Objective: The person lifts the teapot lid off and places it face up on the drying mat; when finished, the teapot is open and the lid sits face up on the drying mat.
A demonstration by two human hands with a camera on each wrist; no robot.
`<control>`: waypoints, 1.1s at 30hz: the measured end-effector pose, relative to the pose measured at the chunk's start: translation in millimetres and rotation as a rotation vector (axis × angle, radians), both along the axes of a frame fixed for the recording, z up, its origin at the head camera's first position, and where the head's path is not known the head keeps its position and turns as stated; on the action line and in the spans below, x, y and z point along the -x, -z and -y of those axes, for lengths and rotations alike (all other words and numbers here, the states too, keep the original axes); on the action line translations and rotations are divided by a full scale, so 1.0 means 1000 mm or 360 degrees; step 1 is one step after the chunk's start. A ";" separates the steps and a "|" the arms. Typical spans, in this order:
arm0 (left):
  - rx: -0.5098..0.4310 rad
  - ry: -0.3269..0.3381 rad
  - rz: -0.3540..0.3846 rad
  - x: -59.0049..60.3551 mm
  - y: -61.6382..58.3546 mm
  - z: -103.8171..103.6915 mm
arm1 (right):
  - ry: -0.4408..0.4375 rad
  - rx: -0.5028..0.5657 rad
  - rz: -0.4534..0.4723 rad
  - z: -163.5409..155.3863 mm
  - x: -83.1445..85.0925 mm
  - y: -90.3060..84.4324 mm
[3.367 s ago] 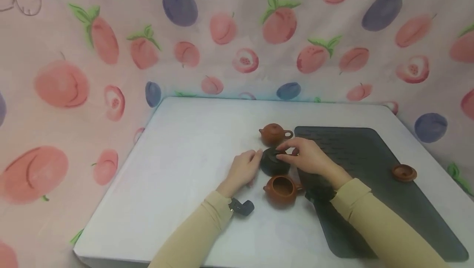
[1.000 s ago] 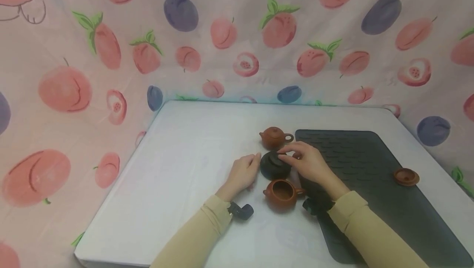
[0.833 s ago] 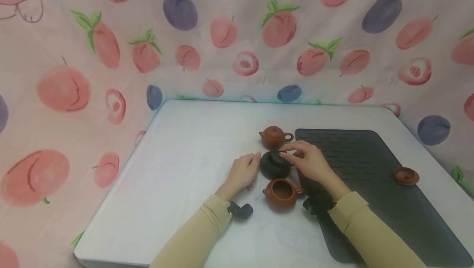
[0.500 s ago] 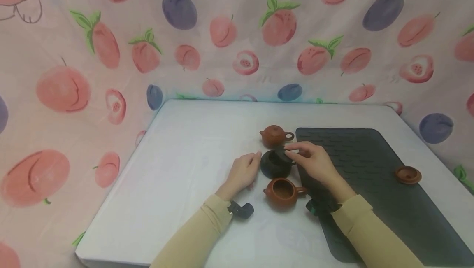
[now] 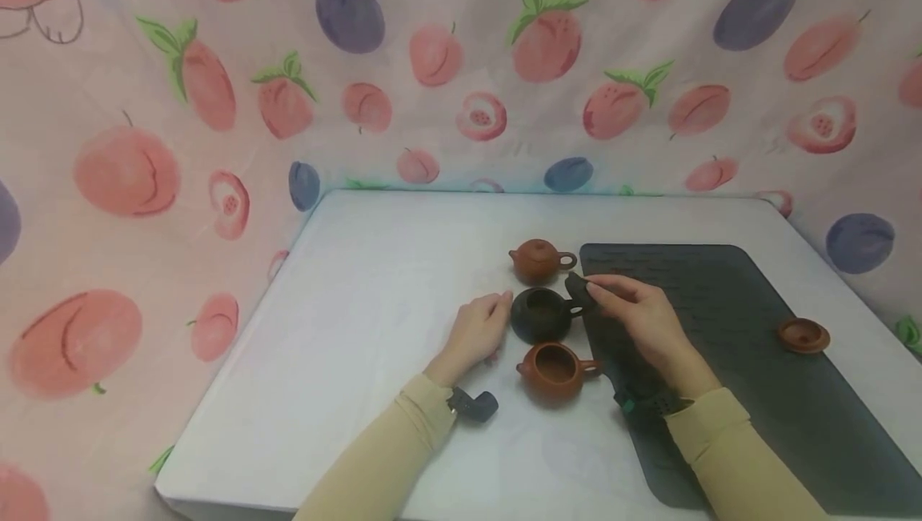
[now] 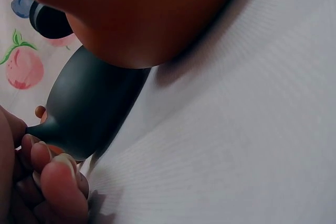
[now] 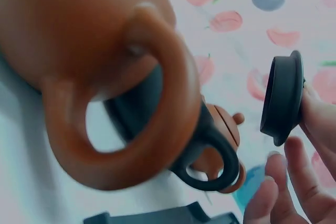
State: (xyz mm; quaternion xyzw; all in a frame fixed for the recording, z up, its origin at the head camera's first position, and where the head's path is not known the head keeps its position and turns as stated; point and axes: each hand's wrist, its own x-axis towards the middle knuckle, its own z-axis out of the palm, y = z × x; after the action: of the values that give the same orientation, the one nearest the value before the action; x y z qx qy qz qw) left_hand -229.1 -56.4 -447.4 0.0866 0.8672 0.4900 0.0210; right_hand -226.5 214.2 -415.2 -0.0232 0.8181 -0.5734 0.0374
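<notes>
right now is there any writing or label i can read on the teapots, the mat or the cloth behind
No readable text anywhere.
Backdrop cloth: dark marks cut off at the top edge, too little showing to read.
Black teapot, brown teapots, black lid, dark mat: no marks or labels seen.

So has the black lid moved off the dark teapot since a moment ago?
Yes. The right hand has lifted the black lid off the dark teapot and carried it right, over the dark mat.
</notes>
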 end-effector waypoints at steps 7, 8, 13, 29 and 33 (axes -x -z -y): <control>0.0004 -0.0011 0.0007 -0.001 0.001 -0.001 | -0.0042 0.0630 0.0074 -0.008 0.000 0.013; 0.0006 -0.0012 0.0011 -0.002 0.001 -0.001 | -0.0052 0.0726 0.0087 -0.010 -0.001 0.014; -0.0010 -0.0019 -0.0010 -0.001 0.002 -0.001 | -0.0098 0.0990 0.0132 -0.014 -0.002 0.015; -0.0035 -0.0010 0.0003 -0.001 0.006 -0.002 | -0.0353 0.1505 0.0468 -0.019 -0.003 0.021; -0.0027 -0.0007 0.0000 0.000 0.005 -0.001 | -0.0372 0.1650 0.0525 -0.021 -0.001 0.022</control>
State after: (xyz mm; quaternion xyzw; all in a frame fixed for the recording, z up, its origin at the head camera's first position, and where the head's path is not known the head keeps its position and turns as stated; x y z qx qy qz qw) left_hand -229.1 -55.0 -452.1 0.0847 0.8632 0.4973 0.0192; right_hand -225.0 234.7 -436.8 -0.0392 0.4042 -0.8889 0.2119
